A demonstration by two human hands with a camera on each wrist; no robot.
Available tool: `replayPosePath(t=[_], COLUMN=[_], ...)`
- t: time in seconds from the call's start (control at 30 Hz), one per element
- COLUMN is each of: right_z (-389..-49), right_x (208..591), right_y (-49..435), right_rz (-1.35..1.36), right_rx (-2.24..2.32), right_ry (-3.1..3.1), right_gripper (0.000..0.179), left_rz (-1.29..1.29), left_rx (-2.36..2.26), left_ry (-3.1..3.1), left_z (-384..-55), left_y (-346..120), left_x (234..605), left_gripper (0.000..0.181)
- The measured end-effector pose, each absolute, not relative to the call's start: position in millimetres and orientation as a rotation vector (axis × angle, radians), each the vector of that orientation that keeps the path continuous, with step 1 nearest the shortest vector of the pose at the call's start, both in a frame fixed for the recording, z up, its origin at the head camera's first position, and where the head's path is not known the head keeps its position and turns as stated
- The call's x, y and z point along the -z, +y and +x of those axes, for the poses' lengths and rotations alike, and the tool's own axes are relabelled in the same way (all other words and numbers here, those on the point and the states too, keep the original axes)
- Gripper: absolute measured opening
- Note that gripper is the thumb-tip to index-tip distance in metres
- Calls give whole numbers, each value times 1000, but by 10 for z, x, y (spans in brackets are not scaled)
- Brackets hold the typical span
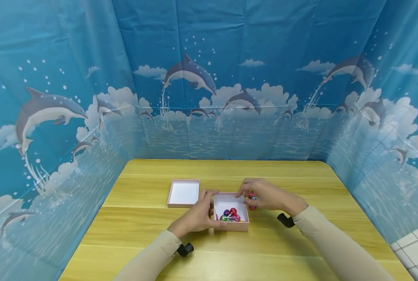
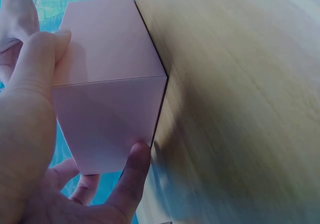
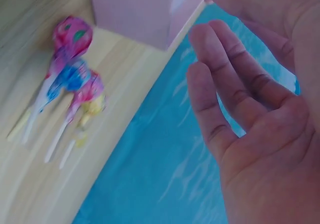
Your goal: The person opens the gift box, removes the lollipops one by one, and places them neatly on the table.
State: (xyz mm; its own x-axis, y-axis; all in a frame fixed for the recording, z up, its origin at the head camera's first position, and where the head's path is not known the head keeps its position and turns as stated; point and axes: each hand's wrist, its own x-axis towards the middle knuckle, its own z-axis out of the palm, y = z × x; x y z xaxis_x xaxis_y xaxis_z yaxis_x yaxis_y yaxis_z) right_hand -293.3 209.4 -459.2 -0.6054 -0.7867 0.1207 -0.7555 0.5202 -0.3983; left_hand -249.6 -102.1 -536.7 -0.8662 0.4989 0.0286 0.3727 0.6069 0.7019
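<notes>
A pink box [image 1: 231, 226] with a white inside stands uncovered on the table, several wrapped lollipops [image 1: 233, 217] lying at its near end. My left hand [image 1: 196, 216] grips the box at its left side, thumb by the near wall. In the left wrist view, one fingertip [image 2: 140, 151] presses low on the box's pink wall [image 2: 107, 119]. Over the box's right far corner is my right hand [image 1: 265, 195], a finger and thumb close to the rim. Its other fingers [image 3: 217, 59] are loosely bent with nothing in them. Several more lollipops [image 3: 75, 79] lie on the table beneath it.
A shallow pink-edged lid [image 1: 184, 192], white inside, lies left of the box and behind my left hand. The wooden table [image 1: 142, 230] meets a blue dolphin-print curtain [image 1: 209, 132] at its back and sides. Black wrist mounts [image 1: 185, 249] sit at both sleeves.
</notes>
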Motion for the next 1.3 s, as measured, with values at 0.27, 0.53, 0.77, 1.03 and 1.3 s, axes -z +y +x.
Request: replayPosePath(t=[0.27,0.53,0.77,1.03,1.3], right_z=[-3001,-3060,-3075,-3155,-3173], right_x=[4590,4587,4572,4654,4686], right_y=[1803,1555,1483,1411,1420], right_rz=[-1391,-1265,-1160,-1116,-1101], right_rx=[543,452,378,319,345], right_ry=[2525,2405,2356,2363,2367], right_gripper=[24,29,33,26,25], left_rz=[735,727,723,729,719], left_rx=[-1107,-1123,-1127,-1115,-1113], left_ry=[2653,2639,2629,2643,2653], left_z=[-2485,-2491,-2494,-2499,-2494], left_y=[-1025,-1039,-1032,-1026,-1011], left_x=[5372,5361,5364,5386,5383], left_gripper=[115,116,116,117,116])
